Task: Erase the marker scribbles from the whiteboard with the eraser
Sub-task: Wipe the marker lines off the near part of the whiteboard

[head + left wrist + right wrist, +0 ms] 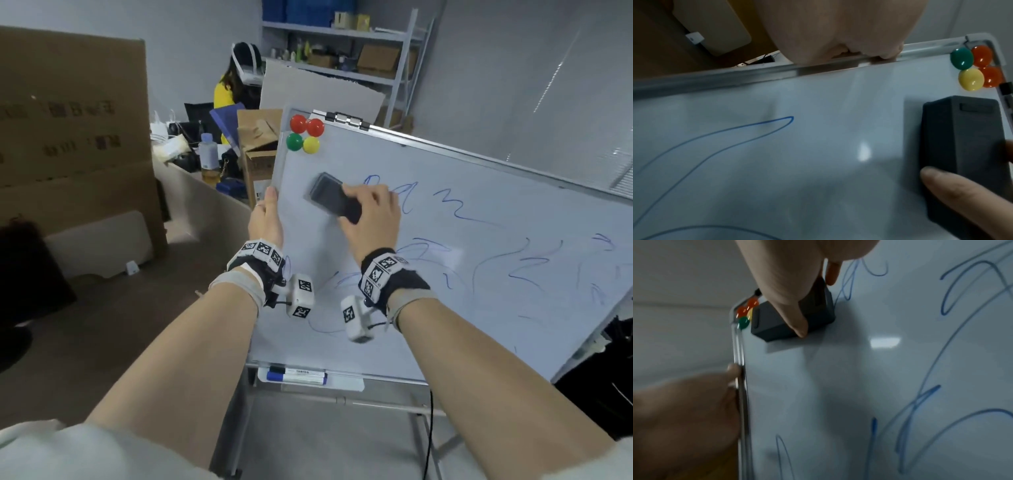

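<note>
A whiteboard [479,192] on a stand carries blue marker scribbles [455,207] across its middle and right. My right hand [371,214] grips a dark grey eraser [330,197] [962,146] [777,322] flat against the board's upper left, just below the magnets. My left hand [265,219] grips the board's left frame edge [741,378], thumb on the front. The patch of board around the eraser is free of marks. Blue scribbles [953,288] run right of and below the eraser; one blue loop [719,138] lies below my left hand.
Several round magnets [305,133], red, green and yellow, sit in the board's top left corner. Blue markers [296,375] lie in the tray under the board. Cardboard boxes [68,137] stand at left, a person in yellow [227,89] and shelves [342,44] behind.
</note>
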Demonstrator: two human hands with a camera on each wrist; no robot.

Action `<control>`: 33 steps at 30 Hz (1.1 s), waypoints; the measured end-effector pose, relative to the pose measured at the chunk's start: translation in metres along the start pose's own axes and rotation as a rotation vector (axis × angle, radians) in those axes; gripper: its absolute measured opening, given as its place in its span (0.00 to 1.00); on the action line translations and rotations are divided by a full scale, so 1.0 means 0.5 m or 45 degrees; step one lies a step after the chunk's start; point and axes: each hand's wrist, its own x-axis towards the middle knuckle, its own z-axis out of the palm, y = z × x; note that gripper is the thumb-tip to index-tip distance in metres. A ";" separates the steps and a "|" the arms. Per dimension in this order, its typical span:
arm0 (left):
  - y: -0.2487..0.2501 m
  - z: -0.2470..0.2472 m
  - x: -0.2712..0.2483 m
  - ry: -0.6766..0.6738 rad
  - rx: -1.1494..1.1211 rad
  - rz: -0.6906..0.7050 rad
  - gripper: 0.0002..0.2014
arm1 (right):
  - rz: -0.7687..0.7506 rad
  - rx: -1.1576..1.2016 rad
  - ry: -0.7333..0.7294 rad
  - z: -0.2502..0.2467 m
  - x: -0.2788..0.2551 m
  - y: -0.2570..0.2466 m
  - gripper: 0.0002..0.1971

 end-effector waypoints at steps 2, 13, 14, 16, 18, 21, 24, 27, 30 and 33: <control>-0.011 -0.004 -0.002 0.005 -0.034 -0.021 0.32 | -0.091 -0.006 -0.110 0.027 -0.037 0.003 0.28; -0.115 -0.062 -0.071 -0.045 -0.017 -0.317 0.46 | -0.312 -0.042 -0.211 0.077 -0.050 -0.029 0.27; -0.129 -0.062 -0.068 -0.018 -0.076 -0.350 0.50 | -0.351 -0.046 -0.259 0.093 -0.083 -0.025 0.27; -0.162 -0.064 -0.065 0.012 -0.161 -0.423 0.51 | -0.487 -0.126 -0.425 0.132 -0.174 0.000 0.27; -0.230 -0.068 -0.044 0.029 -0.189 -0.465 0.49 | -0.574 -0.190 -0.551 0.174 -0.264 0.035 0.27; -0.238 -0.082 -0.055 0.003 -0.119 -0.457 0.48 | -0.604 -0.204 -0.523 0.190 -0.267 0.029 0.26; -0.235 -0.086 -0.047 -0.014 -0.082 -0.443 0.46 | -0.433 -0.143 -0.235 0.170 -0.173 -0.003 0.26; -0.244 -0.078 -0.038 -0.008 -0.111 -0.426 0.40 | -0.329 -0.099 -0.162 0.187 -0.169 -0.006 0.26; -0.267 -0.081 -0.025 0.033 -0.164 -0.461 0.39 | -0.482 -0.146 -0.382 0.243 -0.303 0.051 0.24; -0.277 -0.082 -0.017 -0.009 -0.232 -0.517 0.50 | -0.478 -0.254 -0.513 0.241 -0.374 0.103 0.24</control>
